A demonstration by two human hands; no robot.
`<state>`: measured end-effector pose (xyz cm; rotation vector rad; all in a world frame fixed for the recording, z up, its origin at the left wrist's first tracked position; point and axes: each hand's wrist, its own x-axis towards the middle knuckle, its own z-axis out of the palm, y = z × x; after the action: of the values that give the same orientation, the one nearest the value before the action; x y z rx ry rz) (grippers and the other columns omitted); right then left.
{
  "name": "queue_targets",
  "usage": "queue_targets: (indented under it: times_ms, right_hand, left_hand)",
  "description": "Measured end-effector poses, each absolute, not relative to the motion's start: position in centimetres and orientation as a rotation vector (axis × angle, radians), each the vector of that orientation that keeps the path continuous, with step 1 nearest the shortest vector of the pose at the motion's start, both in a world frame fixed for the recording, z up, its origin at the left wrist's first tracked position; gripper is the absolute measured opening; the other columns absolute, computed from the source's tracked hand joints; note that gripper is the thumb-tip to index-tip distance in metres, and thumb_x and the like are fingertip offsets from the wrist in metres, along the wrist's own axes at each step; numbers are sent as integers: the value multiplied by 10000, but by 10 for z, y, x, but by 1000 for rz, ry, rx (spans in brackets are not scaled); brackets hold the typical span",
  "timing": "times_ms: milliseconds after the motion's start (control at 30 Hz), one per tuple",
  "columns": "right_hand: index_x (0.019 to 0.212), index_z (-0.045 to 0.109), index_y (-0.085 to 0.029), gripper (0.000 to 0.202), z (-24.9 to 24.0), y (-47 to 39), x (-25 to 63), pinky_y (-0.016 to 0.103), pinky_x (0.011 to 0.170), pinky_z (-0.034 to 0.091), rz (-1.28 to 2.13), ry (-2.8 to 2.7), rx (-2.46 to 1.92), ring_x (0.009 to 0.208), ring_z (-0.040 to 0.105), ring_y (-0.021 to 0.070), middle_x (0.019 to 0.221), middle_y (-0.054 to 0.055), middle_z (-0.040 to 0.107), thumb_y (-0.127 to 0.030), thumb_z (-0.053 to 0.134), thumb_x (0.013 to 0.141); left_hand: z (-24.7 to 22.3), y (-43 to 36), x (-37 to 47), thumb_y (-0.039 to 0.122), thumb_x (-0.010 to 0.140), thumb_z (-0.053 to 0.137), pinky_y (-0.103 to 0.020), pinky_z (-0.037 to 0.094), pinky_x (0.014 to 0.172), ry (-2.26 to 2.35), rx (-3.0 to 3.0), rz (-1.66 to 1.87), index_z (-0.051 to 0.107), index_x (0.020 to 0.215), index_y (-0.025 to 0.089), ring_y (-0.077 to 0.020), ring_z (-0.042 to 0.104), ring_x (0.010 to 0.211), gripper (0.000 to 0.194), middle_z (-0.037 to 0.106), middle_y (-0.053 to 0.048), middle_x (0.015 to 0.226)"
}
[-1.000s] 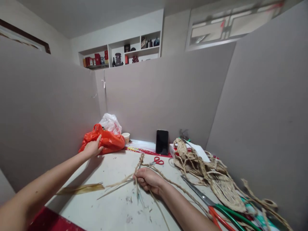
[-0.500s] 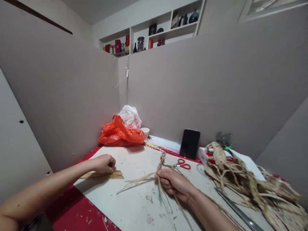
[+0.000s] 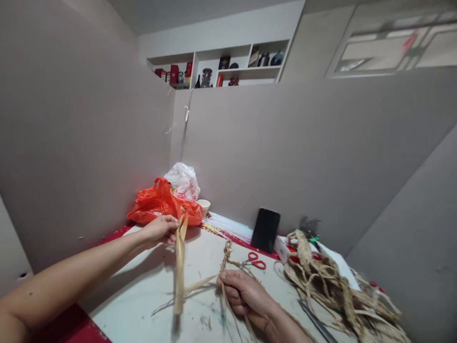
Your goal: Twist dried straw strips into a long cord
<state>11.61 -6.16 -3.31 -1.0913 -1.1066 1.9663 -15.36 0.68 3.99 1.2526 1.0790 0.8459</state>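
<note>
Dangling end-down now, the left hand's (image 3: 161, 230) pinched strip (image 3: 179, 276) hangs nearer the bench's (image 3: 132, 309) left edge than the right hand's (image 3: 244, 293) pinched braid (image 3: 225, 256).

My feed: moderately dim, flat indoor light; can't tell source. Soft shadow falls under left forearm (image 3: 89, 267), across white tabletop (image 3: 205, 247). Small glints on orange bag (image 3: 153, 205). I get blur on upper-right window (image 3: 382, 50) and pale strip's (image 3: 179, 267) lower end. Wide lens stretches scene toward edges.
</note>
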Motion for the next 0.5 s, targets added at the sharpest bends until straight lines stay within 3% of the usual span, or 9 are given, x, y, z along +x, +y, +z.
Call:
queue_targets:
  times_ms: [133,300,500]
  right_hand:
    - [742,545,-137,232,-35,-61,117,167,346,21,1944,-1103,-1095,352,131,12,435,-112,302,-349,636,723]
    - [742,544,-135,255,-33,-62,116,170,347,22,1957,-1107,-1117,354,128,11,434,-113,297,-363,652,710]
    - [734,536,-135,265,-33,-63,118,173,349,22,1952,-1110,-1144,357,119,8,434,-113,306,-369,655,707]
  left_hand:
    - [25,13,-157,233,789,464,-240,456,515,1266,1244,830,460,906,164,-122,586,560,136,607,-33,702]
    - [22,-10,-162,176,745,477,-289,464,763,1457,2104,1049,559,1010,207,-181,585,889,279,630,-53,996]
    - [13,-21,-129,173,697,561,-256,420,805,829,2687,477,651,787,229,-183,570,870,139,662,-28,835]
